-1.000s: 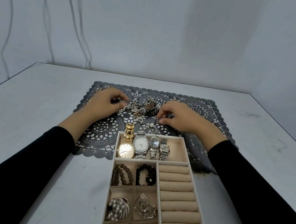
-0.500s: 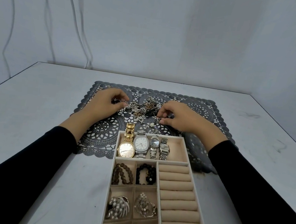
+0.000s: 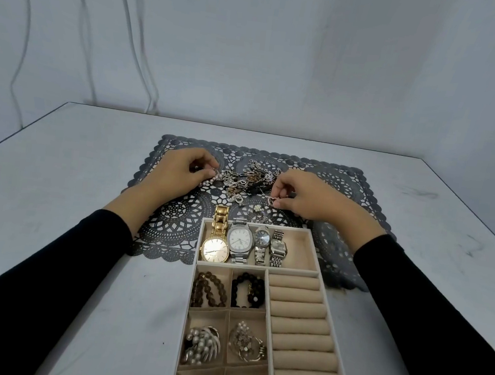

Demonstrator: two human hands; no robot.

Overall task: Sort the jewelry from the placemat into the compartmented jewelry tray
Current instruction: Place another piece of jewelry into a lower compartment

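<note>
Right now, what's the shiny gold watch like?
The gold metal wristwatch has a round pale dial with a sparkly-looking rim and a chunky link band. It lies face up, leftmost in the wide far compartment of the beige compartmented tray. Its band reaches over the far wall onto the dark lace placemat. A silver square-faced watch lies right beside it.

A beige tray, its far end lying on a dark lace placemat, holds four watches side by side in its far compartment. Behind these are a brown bracelet and a black bracelet, then two pearl brooches, each in its own square. Beyond the tray a tangled heap of chains lies on the placemat, the left hand pinching a pearl strand at one end and the right hand pinching a small piece at the other.
</note>
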